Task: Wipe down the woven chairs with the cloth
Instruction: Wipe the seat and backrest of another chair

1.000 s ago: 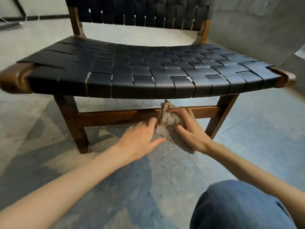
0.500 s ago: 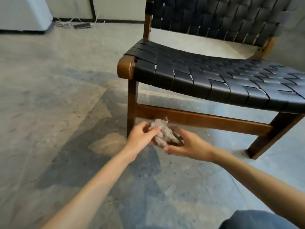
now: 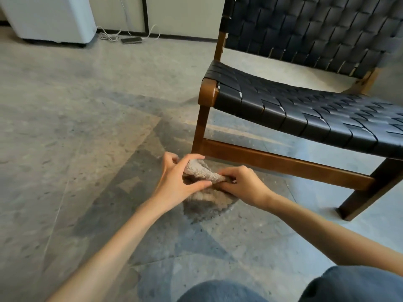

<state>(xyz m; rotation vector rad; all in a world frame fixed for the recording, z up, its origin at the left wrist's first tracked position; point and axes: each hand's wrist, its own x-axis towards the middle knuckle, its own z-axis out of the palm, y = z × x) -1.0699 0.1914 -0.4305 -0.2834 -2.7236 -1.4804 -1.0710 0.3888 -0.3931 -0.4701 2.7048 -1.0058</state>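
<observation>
1. Blue denim covers two knees (image 3: 222, 290) at the bottom edge of the view, the things farthest out in front of the chair (image 3: 283, 110).
2. Two bare forearms reach from there toward the chair's front corner.
3. The left hand (image 3: 174, 182) pinches the cloth (image 3: 207, 203) between its thumb and curled fingers, at the end of the fold that lies closer to the chair's front leg (image 3: 199, 131).
4. The right hand (image 3: 244, 184) grips the other end of the same fold, its fingers curled round it and its knuckles turned up, just in front of the chair's front rail (image 3: 283, 163).
5. The cloth is beige-grey and fuzzy. It is bunched between both hands, and a loose part hangs below them. It sits low in front of the chair, near the foot of the front leg and not on the seat. Whether it touches the leg or the floor cannot be told.
6. Mottled grey floor (image 3: 76, 127) spreads under and around the chair.
7. The chair has a brown wooden frame. Its rail joins the two front legs, and black woven straps form the curved seat and the backrest (image 3: 316, 29) above it.
8. Beyond the chair, off to the side of the backrest, a white cabinet (image 3: 50, 18) stands by the wall. White cables (image 3: 109, 35) and a dark flat device (image 3: 131, 40) lie on the floor between the cabinet and the chair.
</observation>
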